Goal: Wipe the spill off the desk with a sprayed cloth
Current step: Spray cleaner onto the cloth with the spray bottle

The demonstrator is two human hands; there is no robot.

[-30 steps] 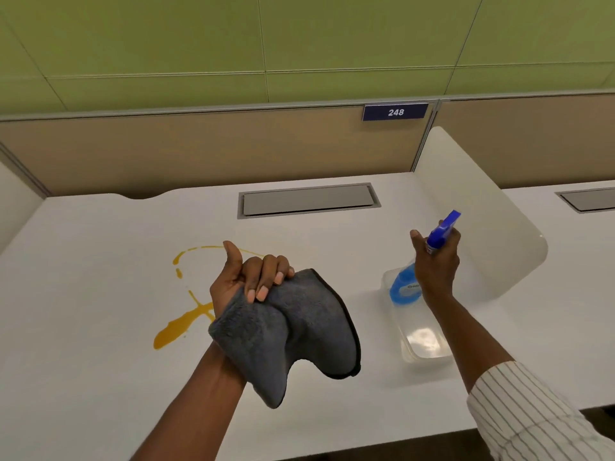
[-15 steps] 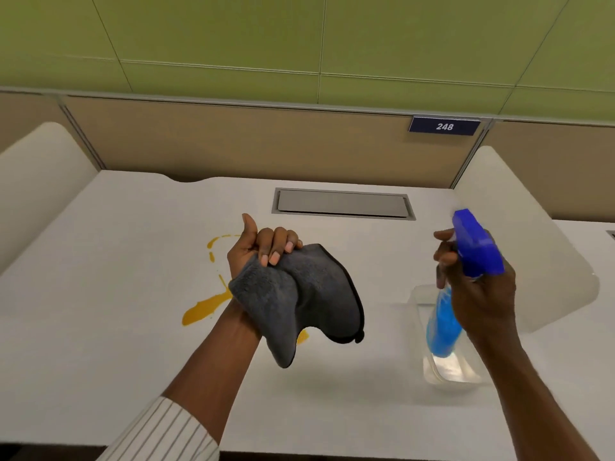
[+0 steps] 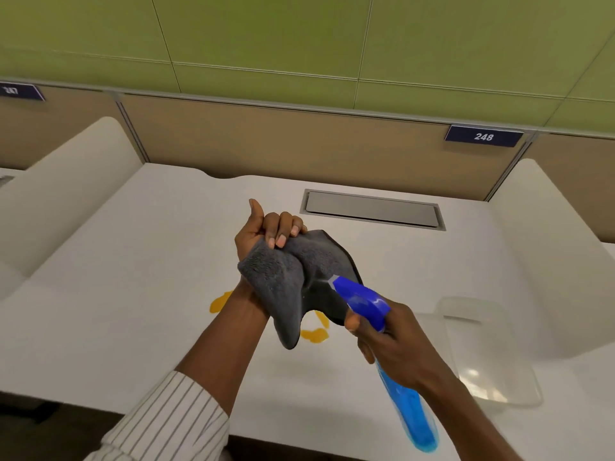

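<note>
An office with desks in a row.
The white desk (image 3: 133,261) has side walls (image 3: 66,191), a number sign (image 3: 483,137) reading 248, and a cable hatch (image 3: 372,209).

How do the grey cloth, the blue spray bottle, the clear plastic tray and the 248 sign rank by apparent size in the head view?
1. Clear plastic tray and grey cloth: similar, and the cloth is nearer the camera, so unranked.
2. Blue spray bottle.
3. 248 sign.
</note>
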